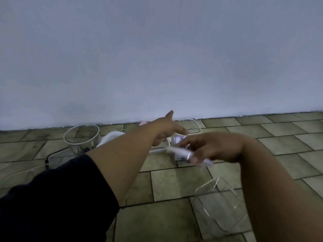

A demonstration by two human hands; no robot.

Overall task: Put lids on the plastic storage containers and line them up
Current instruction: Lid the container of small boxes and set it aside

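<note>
On a tiled floor (174, 182) against a pale wall (157, 58), a person reaches forward with both arms. The left hand (166, 128), its arm in a dark sleeve (52, 198), is spread wide with straight fingers and a raised thumb, just in front of a clear rectangular container (194, 127) by the wall. The right hand (215, 147) curls its fingers round a blurred whitish item (180, 152); what it is cannot be told. A round clear container (82, 135) stands to the left, beside a white cloth (110, 138). A clear lid (218, 203) lies flat near the right forearm.
</note>
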